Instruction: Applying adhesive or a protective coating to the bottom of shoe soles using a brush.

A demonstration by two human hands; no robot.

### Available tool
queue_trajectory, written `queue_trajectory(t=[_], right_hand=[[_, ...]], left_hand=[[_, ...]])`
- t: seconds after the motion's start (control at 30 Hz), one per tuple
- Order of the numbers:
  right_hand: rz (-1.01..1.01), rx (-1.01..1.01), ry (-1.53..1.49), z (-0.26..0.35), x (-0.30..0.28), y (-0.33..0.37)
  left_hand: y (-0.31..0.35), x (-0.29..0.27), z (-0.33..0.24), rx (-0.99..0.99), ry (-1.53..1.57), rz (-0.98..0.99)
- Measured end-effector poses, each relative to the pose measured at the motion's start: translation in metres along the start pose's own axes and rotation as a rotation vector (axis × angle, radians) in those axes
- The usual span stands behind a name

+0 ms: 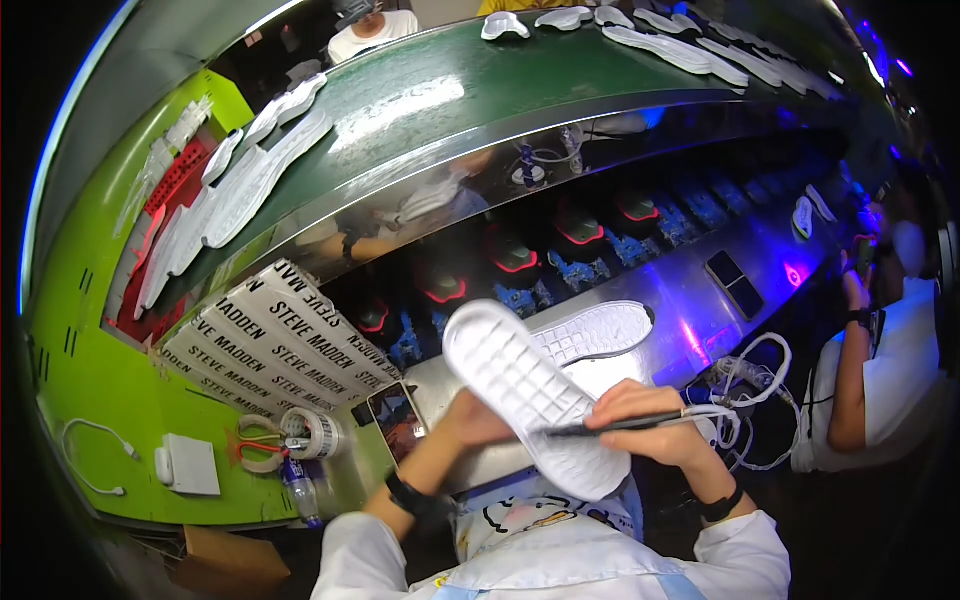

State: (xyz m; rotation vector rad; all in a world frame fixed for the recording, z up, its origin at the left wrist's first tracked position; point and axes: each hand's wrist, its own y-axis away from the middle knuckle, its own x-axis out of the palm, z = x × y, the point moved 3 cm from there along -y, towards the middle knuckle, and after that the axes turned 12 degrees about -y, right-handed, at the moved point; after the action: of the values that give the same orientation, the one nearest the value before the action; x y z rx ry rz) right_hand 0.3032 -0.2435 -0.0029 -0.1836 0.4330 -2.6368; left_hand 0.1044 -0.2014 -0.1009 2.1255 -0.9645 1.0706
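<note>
A white shoe sole, its gridded inner side up, is tilted in front of me. My left hand grips it from the left edge, with most of the fingers hidden behind it. My right hand is closed round a black pen-like tool with a pale cord at its rear end. The tool's tip lies over the grid near the sole's lower middle; contact is hard to make out. Just beyond, another white sole rests on the metal bench.
A patterned box, a phone and tape rolls stand to the left. A dark phone and coiled cord lie to the right. Soles ride on the green conveyor. A co-worker's arm shows far right.
</note>
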Motion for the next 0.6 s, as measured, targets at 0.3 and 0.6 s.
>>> queue_trajectory(t=[0.3, 0.6], right_hand=[[-0.333, -0.139, 0.357, -0.029, 0.041, -0.018], [0.069, -0.198, 0.482, -0.038, 0.073, -0.006]], left_hand=[[-0.010, -0.009, 0.056, 0.467, 0.423, 0.053], [-0.017, -0.005, 0.031, 0.518, 0.454, 0.168]])
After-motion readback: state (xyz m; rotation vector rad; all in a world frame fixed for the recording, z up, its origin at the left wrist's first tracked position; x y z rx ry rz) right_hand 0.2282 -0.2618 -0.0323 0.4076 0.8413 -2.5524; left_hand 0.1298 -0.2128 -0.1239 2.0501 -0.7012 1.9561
